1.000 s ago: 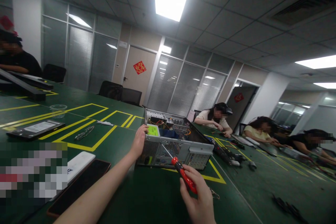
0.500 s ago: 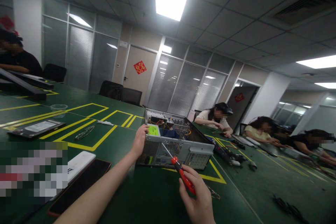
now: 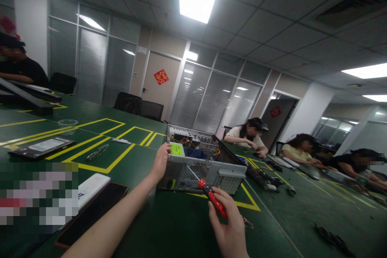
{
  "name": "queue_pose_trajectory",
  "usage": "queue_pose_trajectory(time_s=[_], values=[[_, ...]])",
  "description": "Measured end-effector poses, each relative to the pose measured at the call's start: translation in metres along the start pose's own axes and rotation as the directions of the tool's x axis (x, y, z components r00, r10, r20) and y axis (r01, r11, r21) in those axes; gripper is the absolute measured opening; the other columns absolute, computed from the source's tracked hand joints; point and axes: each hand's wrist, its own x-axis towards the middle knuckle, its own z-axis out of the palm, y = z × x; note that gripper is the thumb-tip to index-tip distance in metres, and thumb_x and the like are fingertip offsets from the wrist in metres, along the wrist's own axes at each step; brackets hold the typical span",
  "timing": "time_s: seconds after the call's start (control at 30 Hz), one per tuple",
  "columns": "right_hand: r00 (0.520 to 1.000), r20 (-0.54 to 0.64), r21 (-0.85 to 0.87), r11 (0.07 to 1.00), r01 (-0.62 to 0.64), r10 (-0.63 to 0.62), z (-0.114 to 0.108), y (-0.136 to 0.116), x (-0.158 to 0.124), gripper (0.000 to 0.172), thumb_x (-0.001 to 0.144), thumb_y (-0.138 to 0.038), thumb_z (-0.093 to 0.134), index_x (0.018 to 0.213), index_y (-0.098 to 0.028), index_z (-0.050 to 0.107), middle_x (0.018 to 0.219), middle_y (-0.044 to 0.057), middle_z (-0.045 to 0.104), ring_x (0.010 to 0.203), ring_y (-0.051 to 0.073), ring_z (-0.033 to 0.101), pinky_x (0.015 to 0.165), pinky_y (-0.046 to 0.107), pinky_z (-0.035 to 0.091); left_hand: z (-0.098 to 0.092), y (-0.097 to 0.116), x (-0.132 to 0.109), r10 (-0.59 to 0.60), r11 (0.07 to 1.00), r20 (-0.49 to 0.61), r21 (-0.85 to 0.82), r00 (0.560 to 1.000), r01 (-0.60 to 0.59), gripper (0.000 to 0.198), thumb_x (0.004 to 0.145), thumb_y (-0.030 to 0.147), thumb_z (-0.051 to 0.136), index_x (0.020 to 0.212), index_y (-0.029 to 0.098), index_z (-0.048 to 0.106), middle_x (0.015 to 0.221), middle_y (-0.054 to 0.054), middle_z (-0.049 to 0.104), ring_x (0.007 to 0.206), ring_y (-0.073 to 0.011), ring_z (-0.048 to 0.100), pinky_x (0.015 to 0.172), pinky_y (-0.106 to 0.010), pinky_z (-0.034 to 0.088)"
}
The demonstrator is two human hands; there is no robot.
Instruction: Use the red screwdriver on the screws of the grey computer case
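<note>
An open grey computer case lies on its side on the green table, with coloured cables and a green-labelled power supply inside. My left hand grips the case's near left corner. My right hand holds a red-handled screwdriver, whose metal shaft points up and left at the case's rear panel.
A black phone and a white box lie at the near left. A black panel and a clear cup sit farther left. Tools lie right of the case. Several other people sit at the table's far right and far left.
My right hand and the screwdriver shifted slightly up and right. My left hand stays on the case.
</note>
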Motion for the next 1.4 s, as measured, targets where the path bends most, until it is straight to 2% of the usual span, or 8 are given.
queue_pose_trajectory(time_s=[0.4,0.53,0.63,0.73,0.93,1.1,1.27,1.4], values=[[0.977,0.204,-0.034,0.997,0.069,-0.06,0.012,-0.014,-0.021,0.032,0.093,-0.017,0.048,0.119,-0.026,0.064,0.126,0.014,0.069,0.114,0.026,0.07,0.09,0.038,0.062,0.001,-0.001,0.001,0.022,1.0,-0.012,0.017,1.0,-0.022,0.053,0.102,0.057,0.023,0.097,0.023,0.063,0.123,-0.01,0.068,0.133,-0.0244,0.054,0.119,-0.047,0.038],[0.965,0.237,-0.1,0.991,-0.092,0.114,-0.003,-0.012,-0.006,0.024,0.095,-0.027,0.052,0.116,-0.026,0.063,0.115,0.012,0.072,0.098,0.025,0.075,0.079,0.033,0.063,0.0,0.0,0.001,0.025,1.0,-0.013,0.013,1.0,-0.025,0.053,0.101,0.058,0.025,0.097,0.023,0.064,0.123,-0.011,0.068,0.133,-0.0255,0.055,0.118,-0.048,0.039],[0.889,0.249,-0.216,0.917,-0.336,0.384,-0.013,-0.004,0.01,0.02,0.097,-0.038,0.049,0.1,-0.025,0.064,0.081,0.006,0.074,0.067,0.024,0.073,0.059,0.032,0.059,0.0,0.0,0.001,0.024,1.0,-0.004,0.012,1.0,-0.024,0.052,0.102,0.057,0.026,0.099,0.023,0.064,0.125,-0.011,0.068,0.135,-0.0255,0.054,0.119,-0.048,0.039],[0.841,0.273,-0.225,0.881,-0.416,0.467,-0.013,0.0,0.014,0.021,0.096,-0.043,0.049,0.091,-0.026,0.061,0.073,0.004,0.071,0.063,0.024,0.071,0.056,0.031,0.055,0.0,0.0,0.0,0.017,1.0,-0.011,0.013,1.0,-0.017,0.05,0.102,0.056,0.026,0.099,0.023,0.064,0.125,-0.01,0.067,0.135,-0.0252,0.053,0.119,-0.048,0.039],[0.898,0.325,-0.117,0.955,-0.274,0.297,-0.004,-0.016,-0.002,0.021,0.084,-0.019,0.052,0.102,-0.026,0.059,0.115,0.011,0.065,0.087,0.022,0.073,0.075,0.031,0.06,0.0,-0.001,0.0,0.026,1.0,-0.012,0.005,1.0,-0.026,0.048,0.102,0.053,0.026,0.097,0.023,0.063,0.125,-0.01,0.067,0.135,-0.0246,0.053,0.12,-0.048,0.038],[0.961,0.231,-0.127,0.984,-0.122,0.149,-0.007,-0.013,-0.002,0.023,0.095,-0.028,0.052,0.116,-0.025,0.063,0.116,0.012,0.07,0.099,0.025,0.074,0.082,0.034,0.062,0.0,-0.002,0.001,0.025,1.0,-0.012,0.005,1.0,-0.025,0.05,0.102,0.056,0.026,0.097,0.023,0.063,0.124,-0.01,0.068,0.135,-0.025,0.054,0.119,-0.048,0.039],[0.929,0.271,-0.192,0.96,-0.204,0.252,-0.006,-0.004,-0.001,0.026,0.098,-0.039,0.053,0.115,-0.021,0.064,0.099,0.011,0.076,0.087,0.026,0.076,0.074,0.033,0.063,0.0,-0.001,0.001,0.022,1.0,-0.004,-0.004,1.0,-0.022,0.052,0.101,0.058,0.025,0.096,0.023,0.062,0.124,-0.01,0.068,0.133,-0.0243,0.055,0.119,-0.047,0.039],[0.912,0.279,-0.174,0.95,-0.26,0.3,0.004,-0.019,-0.01,0.025,0.092,-0.024,0.053,0.116,-0.023,0.059,0.118,0.013,0.069,0.098,0.026,0.074,0.083,0.036,0.062,0.0,-0.001,0.0,0.019,1.0,-0.012,-0.005,1.0,-0.019,0.05,0.101,0.057,0.026,0.097,0.023,0.062,0.124,-0.01,0.068,0.132,-0.0241,0.055,0.12,-0.047,0.038]])
